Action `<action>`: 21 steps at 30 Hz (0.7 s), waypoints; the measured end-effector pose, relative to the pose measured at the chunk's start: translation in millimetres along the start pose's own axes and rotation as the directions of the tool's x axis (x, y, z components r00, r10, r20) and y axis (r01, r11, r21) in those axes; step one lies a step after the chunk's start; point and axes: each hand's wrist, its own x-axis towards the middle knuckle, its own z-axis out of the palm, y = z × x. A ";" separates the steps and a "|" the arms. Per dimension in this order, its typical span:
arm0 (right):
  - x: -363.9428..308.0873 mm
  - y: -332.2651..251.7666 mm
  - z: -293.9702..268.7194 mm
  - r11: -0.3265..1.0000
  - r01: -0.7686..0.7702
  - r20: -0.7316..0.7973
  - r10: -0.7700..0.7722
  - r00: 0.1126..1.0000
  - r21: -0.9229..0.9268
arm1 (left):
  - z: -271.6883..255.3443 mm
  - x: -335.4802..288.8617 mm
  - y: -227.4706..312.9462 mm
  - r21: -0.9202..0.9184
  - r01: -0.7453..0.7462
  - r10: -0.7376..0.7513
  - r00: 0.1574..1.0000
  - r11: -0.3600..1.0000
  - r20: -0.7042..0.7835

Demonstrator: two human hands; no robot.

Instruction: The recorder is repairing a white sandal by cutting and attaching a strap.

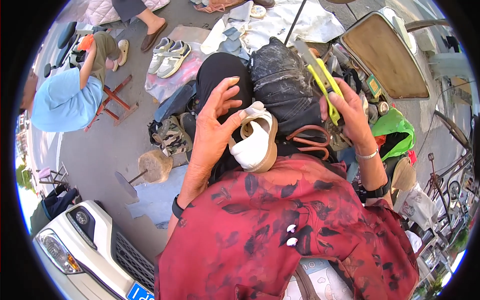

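On my lap rests a white shoe (252, 142) with a tan sole, heel toward me. My left hand (212, 117) is beside it, fingers raised and spread, the thumb touching the shoe's upper edge. To the right, my right hand (350, 107) grips a yellow utility knife (320, 77); its wide grey blade points up and away from me. The knife is apart from the shoe. A pair of scissors with reddish-brown looped handles (312, 140) lies on my lap between the shoe and my right hand.
Grey-white sneakers (170, 57) stand on plastic sheeting at the far left. A person in light blue (62, 102) sits beyond. Nearer are a camouflage shoe (172, 134) and wooden block (155, 166). Rightward lie a green bag (395, 132) and brown-topped board (387, 55). A white vehicle (90, 250) is at lower left.
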 end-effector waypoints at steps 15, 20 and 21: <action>-32.8 238.3 -230.5 0.882 -0.408 -0.731 0.439 0.522 0.238 | -7.3 4.4 -23.7 -0.057 0.022 -0.025 0.998 0.998 -0.062; -17.8 115.5 -177.9 0.938 -0.165 -0.588 -0.048 0.808 -0.304 | 9.5 1.6 -9.5 -0.022 0.043 -0.044 0.998 0.999 -0.047; -22.8 74.0 -136.0 0.928 -0.063 -0.478 -0.131 0.868 -0.368 | 9.4 -0.2 -7.5 -0.010 0.056 -0.056 0.998 0.998 -0.042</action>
